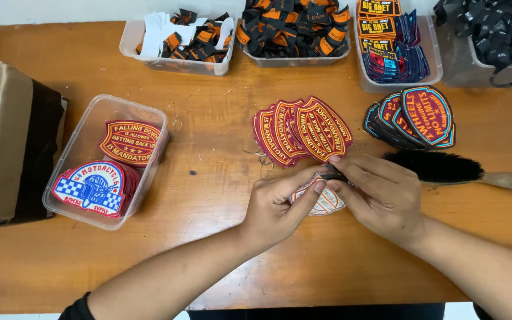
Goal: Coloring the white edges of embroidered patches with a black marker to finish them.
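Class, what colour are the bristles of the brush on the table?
Black, on the brush; head view.

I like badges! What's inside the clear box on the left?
The clear box holds two stacks of cloth badges: a red shield-shaped one on top of one stack, a blue, white and red one on the other. The badges underneath are covered.

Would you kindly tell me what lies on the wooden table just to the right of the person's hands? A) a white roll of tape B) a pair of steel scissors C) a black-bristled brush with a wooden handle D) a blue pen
C: a black-bristled brush with a wooden handle lies on the wooden table, bristles just beyond the right hand, handle pointing to the right edge.
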